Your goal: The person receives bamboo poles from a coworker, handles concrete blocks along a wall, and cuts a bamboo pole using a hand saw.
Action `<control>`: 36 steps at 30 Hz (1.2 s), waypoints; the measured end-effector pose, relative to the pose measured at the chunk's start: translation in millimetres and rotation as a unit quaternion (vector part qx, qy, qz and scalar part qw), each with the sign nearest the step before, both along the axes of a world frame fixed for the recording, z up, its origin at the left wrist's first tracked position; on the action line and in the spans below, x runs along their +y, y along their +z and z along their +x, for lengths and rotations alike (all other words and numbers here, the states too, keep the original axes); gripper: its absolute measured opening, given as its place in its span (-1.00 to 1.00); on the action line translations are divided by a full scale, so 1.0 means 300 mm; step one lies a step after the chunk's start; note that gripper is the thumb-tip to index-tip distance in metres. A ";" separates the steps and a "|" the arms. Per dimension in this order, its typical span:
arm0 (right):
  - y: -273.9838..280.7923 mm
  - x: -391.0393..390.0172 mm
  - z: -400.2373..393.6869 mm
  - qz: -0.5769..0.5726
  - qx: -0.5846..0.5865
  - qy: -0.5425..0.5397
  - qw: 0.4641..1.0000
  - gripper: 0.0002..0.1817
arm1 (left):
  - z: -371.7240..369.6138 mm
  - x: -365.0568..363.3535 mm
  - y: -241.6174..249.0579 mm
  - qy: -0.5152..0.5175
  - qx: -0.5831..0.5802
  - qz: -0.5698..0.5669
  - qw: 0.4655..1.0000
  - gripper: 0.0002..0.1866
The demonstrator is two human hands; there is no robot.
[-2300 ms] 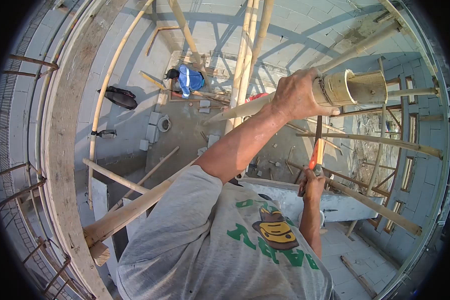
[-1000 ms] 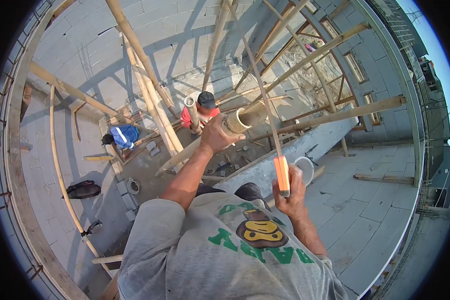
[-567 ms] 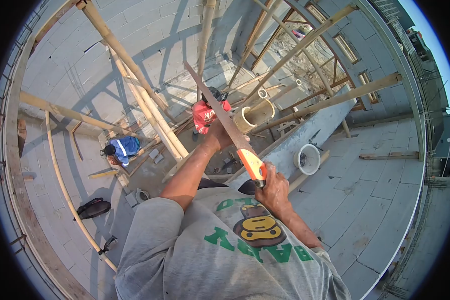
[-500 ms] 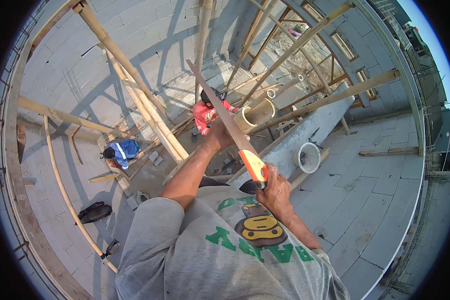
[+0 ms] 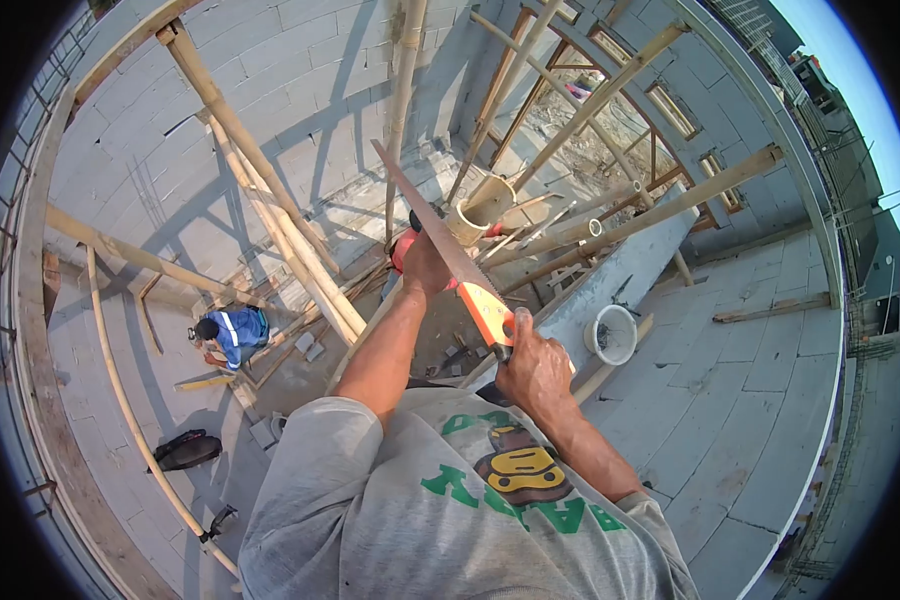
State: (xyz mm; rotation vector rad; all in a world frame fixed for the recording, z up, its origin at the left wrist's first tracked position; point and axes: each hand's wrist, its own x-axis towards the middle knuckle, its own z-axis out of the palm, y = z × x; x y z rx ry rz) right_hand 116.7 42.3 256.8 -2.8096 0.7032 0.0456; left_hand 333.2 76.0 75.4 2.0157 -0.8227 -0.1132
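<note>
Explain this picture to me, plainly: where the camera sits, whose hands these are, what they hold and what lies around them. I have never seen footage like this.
The camera is worn on a person's head and looks forward and down through a very wide lens, so straight poles look bent. The grey shirt at the bottom is the wearer's own. The left hand grips a thick bamboo pole near its hollow cut end. The right hand holds a handsaw by its orange handle, the blade slanting up across the left hand. The person stands high among bamboo scaffolding. Far below, a co-worker in blue crouches on the ground. A white bucket stands on the grey block floor to the right.
</note>
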 end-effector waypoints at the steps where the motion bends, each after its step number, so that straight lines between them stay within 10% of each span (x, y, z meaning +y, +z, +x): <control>1: -0.028 -0.016 0.022 -0.005 -0.013 0.009 1.000 -0.50 | 0.046 -0.001 -0.019 -0.002 0.007 0.035 0.999 -0.49; 4: -0.067 -0.073 0.031 -0.004 -0.030 0.037 0.999 -0.50 | 0.096 -0.019 -0.055 -0.006 -0.120 0.071 0.990 -0.49; 12: 0.068 -0.144 -0.224 -0.026 0.000 0.060 0.998 -0.35 | 0.113 0.006 -0.039 0.056 0.057 -0.007 0.997 -0.42; 19: -0.055 -0.094 0.112 -0.055 0.010 0.047 0.997 -0.40 | 0.123 0.014 0.040 -0.019 -0.044 0.144 0.988 -0.51; 29: 0.031 0.022 -0.047 -0.079 0.027 -0.022 0.996 -0.51 | 0.280 -0.005 -0.077 -0.011 0.024 -0.029 0.999 -0.35; 36: -0.095 -0.031 0.355 -0.116 -0.011 0.013 0.993 -0.58 | 0.337 -0.001 -0.007 -0.016 0.041 -0.016 0.999 -0.41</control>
